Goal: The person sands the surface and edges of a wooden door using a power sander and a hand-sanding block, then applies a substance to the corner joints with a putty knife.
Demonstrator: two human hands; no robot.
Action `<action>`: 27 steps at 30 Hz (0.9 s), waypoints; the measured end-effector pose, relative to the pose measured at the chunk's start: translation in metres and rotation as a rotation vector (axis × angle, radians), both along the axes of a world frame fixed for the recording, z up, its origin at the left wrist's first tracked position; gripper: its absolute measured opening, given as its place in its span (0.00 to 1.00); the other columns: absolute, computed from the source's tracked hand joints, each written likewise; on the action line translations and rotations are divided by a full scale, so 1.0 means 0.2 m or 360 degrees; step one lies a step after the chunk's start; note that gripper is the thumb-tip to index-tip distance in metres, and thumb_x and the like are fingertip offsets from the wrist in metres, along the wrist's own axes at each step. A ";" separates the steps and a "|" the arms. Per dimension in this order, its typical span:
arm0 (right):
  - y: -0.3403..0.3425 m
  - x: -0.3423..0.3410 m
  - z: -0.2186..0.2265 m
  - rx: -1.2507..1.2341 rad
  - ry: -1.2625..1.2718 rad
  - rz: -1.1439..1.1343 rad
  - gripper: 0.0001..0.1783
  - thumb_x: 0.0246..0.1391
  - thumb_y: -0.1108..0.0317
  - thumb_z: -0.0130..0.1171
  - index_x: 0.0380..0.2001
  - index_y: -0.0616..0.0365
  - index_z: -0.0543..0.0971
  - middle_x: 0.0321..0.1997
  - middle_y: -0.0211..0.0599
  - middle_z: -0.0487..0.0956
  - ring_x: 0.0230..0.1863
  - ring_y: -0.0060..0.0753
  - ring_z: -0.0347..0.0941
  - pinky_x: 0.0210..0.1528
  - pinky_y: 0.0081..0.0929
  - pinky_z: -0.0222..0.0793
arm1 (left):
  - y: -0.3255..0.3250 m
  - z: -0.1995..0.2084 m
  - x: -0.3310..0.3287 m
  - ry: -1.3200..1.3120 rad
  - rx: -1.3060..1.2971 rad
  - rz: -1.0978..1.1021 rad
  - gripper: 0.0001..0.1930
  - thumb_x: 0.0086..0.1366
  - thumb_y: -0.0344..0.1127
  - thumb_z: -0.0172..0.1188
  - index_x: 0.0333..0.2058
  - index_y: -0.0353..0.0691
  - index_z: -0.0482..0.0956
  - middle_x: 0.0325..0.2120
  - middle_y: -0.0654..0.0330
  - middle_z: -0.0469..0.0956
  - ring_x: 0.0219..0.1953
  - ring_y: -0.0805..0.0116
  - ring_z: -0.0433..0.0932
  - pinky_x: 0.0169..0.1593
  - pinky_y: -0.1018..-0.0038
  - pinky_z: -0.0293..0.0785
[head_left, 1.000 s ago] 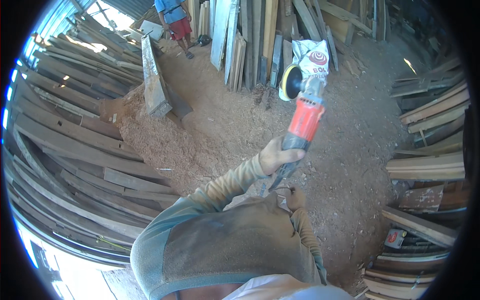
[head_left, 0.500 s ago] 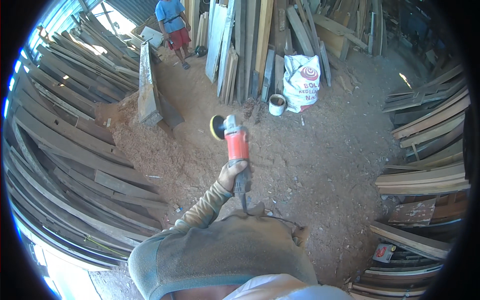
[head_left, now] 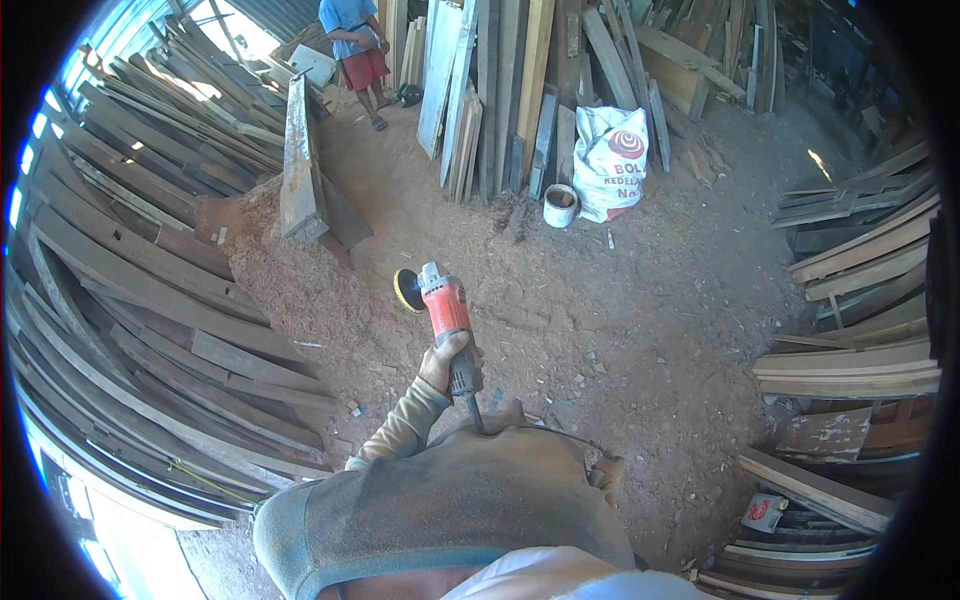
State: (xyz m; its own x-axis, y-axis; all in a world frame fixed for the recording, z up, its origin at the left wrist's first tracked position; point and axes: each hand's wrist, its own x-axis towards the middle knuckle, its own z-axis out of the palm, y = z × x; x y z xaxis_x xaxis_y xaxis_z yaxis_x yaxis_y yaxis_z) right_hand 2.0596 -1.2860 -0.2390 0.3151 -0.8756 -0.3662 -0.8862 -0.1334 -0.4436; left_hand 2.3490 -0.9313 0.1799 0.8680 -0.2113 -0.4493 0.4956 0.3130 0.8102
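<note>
The red and grey angle grinder (head_left: 450, 310) was held up in front of the person's body, above the floor (head_left: 690, 290), its head pointing away and its tail toward the shirt (head_left: 450, 510). A round disc (head_left: 408, 290), black with a yellow edge, sat on the head and faced left. The left hand (head_left: 443, 362) was wrapped around the grey body of the tool, thumb lying across the top, its tan sleeve (head_left: 405, 420) bunched in folds toward the wrist. From the tail a dark cord (head_left: 560, 434) ran past the shirt's front edge to the right. Near the far stretch of that cord, part of the right hand (head_left: 605, 472) showed beside the shirt; too little was visible to tell whether it gripped the cord.

Farther out, a white bucket (head_left: 561, 208) stood just beside a white sack (head_left: 610, 165) with a red mark, both in front of upright boards (head_left: 505, 100). Wood shavings (head_left: 280, 270) were spread around a long beam (head_left: 299, 170) to the left. Stacked planks (head_left: 150, 260) filled the left side, and more lumber (head_left: 850, 370) lay along the right, with a pale container (head_left: 764, 512) among it. Beyond the beam stood another person (head_left: 350, 40) in a blue top and red shorts.
</note>
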 end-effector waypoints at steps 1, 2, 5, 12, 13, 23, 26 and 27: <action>0.01 -0.01 -0.03 -0.0002 -0.0035 -0.0053 0.19 0.53 0.56 0.63 0.35 0.64 0.85 0.38 0.60 0.85 0.43 0.60 0.84 0.43 0.51 0.77 | -0.02 0.00 0.01 -0.0010 0.0000 -0.0014 0.29 0.63 0.55 0.68 0.49 0.34 0.76 0.37 0.50 0.83 0.33 0.59 0.85 0.36 0.61 0.86; 0.05 0.01 -0.04 0.0004 -0.0072 -0.0088 0.18 0.52 0.57 0.64 0.34 0.64 0.85 0.36 0.59 0.86 0.41 0.60 0.84 0.42 0.51 0.77 | -0.01 0.00 0.01 -0.0022 0.0009 -0.0012 0.30 0.63 0.56 0.68 0.49 0.33 0.76 0.37 0.49 0.83 0.33 0.58 0.86 0.36 0.62 0.86; 0.17 0.03 0.12 0.0074 -0.0064 0.0216 0.15 0.48 0.60 0.64 0.30 0.63 0.86 0.31 0.56 0.86 0.36 0.58 0.85 0.38 0.51 0.76 | 0.16 -0.07 -0.07 0.0042 0.0071 0.0128 0.30 0.64 0.56 0.67 0.49 0.33 0.76 0.35 0.50 0.84 0.34 0.59 0.86 0.37 0.64 0.86; 0.16 0.05 0.24 0.0154 -0.0038 0.0097 0.23 0.56 0.51 0.65 0.25 0.64 0.84 0.25 0.53 0.84 0.26 0.48 0.81 0.31 0.49 0.72 | 0.08 -0.07 0.02 0.0002 -0.0041 0.0086 0.28 0.63 0.53 0.69 0.49 0.34 0.75 0.35 0.49 0.84 0.31 0.59 0.86 0.36 0.60 0.87; 0.21 0.07 0.33 0.0213 -0.0021 0.0104 0.26 0.58 0.47 0.64 0.25 0.65 0.84 0.24 0.53 0.83 0.26 0.48 0.80 0.31 0.49 0.71 | 0.13 -0.10 0.00 0.0023 -0.0029 0.0109 0.28 0.63 0.53 0.69 0.49 0.35 0.75 0.36 0.49 0.84 0.31 0.59 0.86 0.36 0.61 0.87; 0.20 0.06 0.27 0.0192 -0.0187 0.0151 0.33 0.61 0.42 0.63 0.25 0.68 0.82 0.23 0.53 0.82 0.24 0.45 0.77 0.31 0.48 0.70 | 0.13 -0.14 0.01 0.0099 -0.0066 0.0111 0.30 0.63 0.55 0.69 0.51 0.34 0.75 0.36 0.49 0.84 0.33 0.58 0.86 0.37 0.60 0.87; 0.22 0.05 0.29 0.0215 -0.0213 0.0167 0.30 0.58 0.44 0.66 0.25 0.67 0.83 0.24 0.54 0.83 0.25 0.45 0.80 0.31 0.48 0.70 | 0.14 -0.13 0.00 0.0120 -0.0059 0.0145 0.30 0.63 0.55 0.69 0.51 0.34 0.74 0.36 0.48 0.84 0.32 0.58 0.86 0.37 0.60 0.87; 0.21 0.05 0.27 0.0230 -0.0163 0.0174 0.29 0.58 0.45 0.66 0.25 0.66 0.83 0.24 0.54 0.83 0.25 0.44 0.81 0.30 0.46 0.70 | 0.15 -0.13 0.00 0.0125 -0.0055 0.0154 0.30 0.63 0.55 0.69 0.51 0.34 0.74 0.36 0.49 0.84 0.32 0.58 0.86 0.37 0.60 0.87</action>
State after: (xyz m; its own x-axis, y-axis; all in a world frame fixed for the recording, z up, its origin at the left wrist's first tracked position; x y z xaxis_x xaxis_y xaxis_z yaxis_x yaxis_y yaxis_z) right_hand 2.0698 -1.2431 -0.1841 0.4471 -0.7748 -0.4469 -0.8194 -0.1545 -0.5520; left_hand 2.3482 -0.9016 0.1548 0.8475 -0.1450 -0.5107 0.5233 0.3896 0.7579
